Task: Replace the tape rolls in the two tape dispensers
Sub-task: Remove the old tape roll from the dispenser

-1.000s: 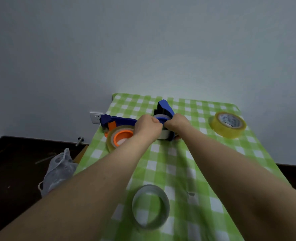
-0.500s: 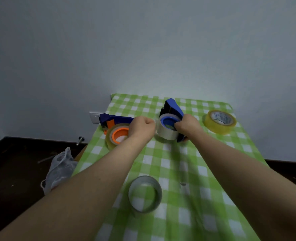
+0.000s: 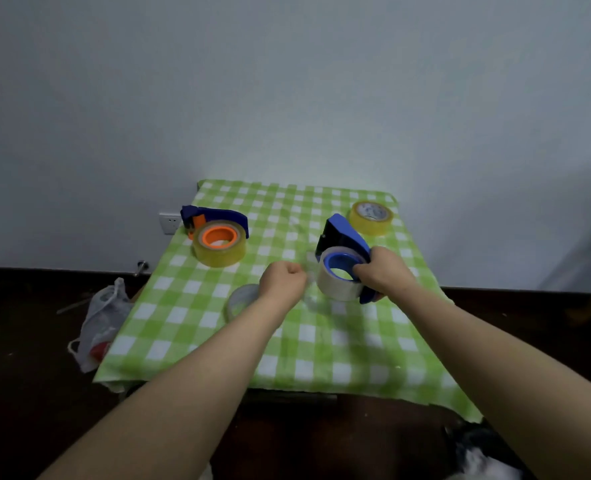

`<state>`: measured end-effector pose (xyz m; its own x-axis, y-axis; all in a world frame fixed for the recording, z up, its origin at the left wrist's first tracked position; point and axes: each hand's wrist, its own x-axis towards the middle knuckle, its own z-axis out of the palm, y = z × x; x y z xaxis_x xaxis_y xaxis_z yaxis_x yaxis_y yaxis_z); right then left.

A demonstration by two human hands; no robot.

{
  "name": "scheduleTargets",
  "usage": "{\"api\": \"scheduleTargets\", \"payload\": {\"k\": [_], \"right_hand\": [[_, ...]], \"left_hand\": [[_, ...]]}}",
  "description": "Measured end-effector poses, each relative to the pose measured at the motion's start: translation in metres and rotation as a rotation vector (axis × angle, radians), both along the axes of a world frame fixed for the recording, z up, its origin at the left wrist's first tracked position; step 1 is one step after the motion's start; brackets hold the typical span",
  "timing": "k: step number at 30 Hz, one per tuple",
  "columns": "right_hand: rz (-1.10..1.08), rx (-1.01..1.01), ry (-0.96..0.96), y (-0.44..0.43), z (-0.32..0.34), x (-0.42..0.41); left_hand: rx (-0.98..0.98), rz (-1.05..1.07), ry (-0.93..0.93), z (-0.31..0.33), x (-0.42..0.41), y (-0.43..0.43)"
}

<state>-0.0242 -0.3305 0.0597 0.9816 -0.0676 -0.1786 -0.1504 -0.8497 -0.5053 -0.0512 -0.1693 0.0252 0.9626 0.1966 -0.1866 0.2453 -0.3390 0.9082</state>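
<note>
The blue dispenser (image 3: 343,237) is tilted. Its long axis runs from a raised far tip down to its near end by the right wrist, over the right half of the green checked tablecloth (image 3: 322,344). The whitish tape roll (image 3: 337,289) on its blue hub (image 3: 339,265) faces up and toward the camera.

The right hand (image 3: 386,275) grips the dispenser from the right, its fingertips (image 3: 360,270) curled over the hub's right edge. The left hand (image 3: 282,280) is clenched in a fist just left of the roll, apart from it. A faint, blurred clear strip (image 3: 309,277) runs from the roll to that fist, which appears to pinch it.

A second ago both hands met on the roll. Now the left fist is drawn back, and the dispenser is well away from the second dispenser (image 3: 214,216) with its orange-cored roll (image 3: 219,244).

A loose yellow roll (image 3: 371,216) lies just beyond the tip. An empty clear ring (image 3: 240,301) lies partly behind the left wrist.
</note>
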Motion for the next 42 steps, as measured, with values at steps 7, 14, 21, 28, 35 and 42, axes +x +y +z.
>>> {"api": "scheduleTargets", "payload": {"k": [7, 14, 21, 28, 35, 42], "right_hand": [[-0.031, -0.005, 0.052, -0.006, -0.022, -0.046], [-0.023, 0.007, 0.001, 0.0, -0.04, -0.06], [0.012, 0.086, -0.074, -0.024, -0.035, -0.05], [0.037, 0.083, -0.059, -0.033, -0.042, -0.038], [0.022, 0.008, -0.051, -0.018, -0.059, -0.04], [-0.04, 0.061, -0.078, -0.02, -0.054, -0.044]], "left_hand": [[-0.197, 0.014, 0.127, -0.012, -0.042, -0.027], [-0.284, 0.086, 0.172, -0.019, -0.053, -0.046], [-0.239, 0.06, 0.16, -0.018, -0.05, -0.039], [-0.128, -0.001, 0.175, -0.025, -0.042, -0.037], [0.364, -0.111, 0.161, -0.037, -0.037, -0.03], [0.438, -0.104, 0.144, -0.031, -0.04, -0.028]]}}
